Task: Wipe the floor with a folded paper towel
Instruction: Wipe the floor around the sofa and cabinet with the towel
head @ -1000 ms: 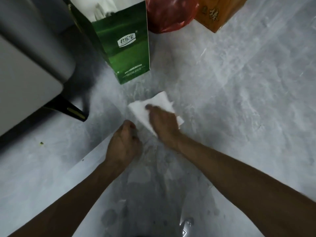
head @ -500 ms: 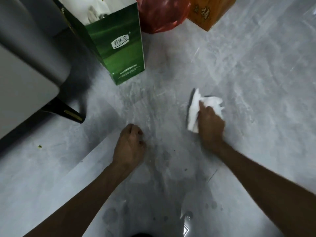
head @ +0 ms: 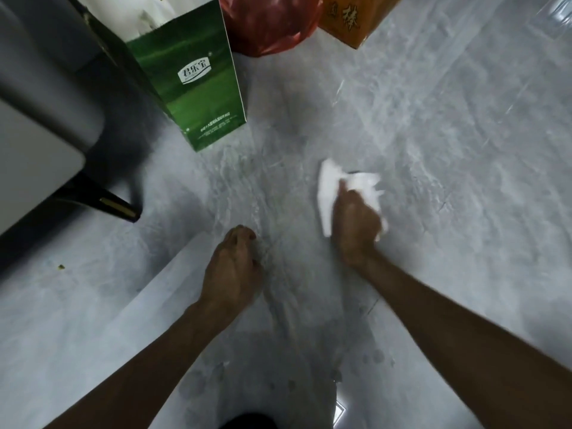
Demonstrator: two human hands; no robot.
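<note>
A white folded paper towel (head: 328, 190) lies pressed on the grey marbled floor (head: 448, 150), right of centre. My right hand (head: 356, 226) covers its lower part and grips it, with the towel's edges sticking out to the left and upper right. My left hand (head: 232, 270) rests on the floor to the left, its fingers curled under with nothing in them. Small dark wet spots (head: 368, 357) dot the floor close to me.
A green paper bag (head: 192, 85) stands at the back left of the towel. Behind it sit a red plastic bag (head: 272, 23) and an orange box (head: 353, 17). A grey seat with a black leg (head: 105, 204) fills the left side.
My right hand swept the towel from in front of the green bag to the right, then held about the same spot. My left hand stayed planted on the floor.
</note>
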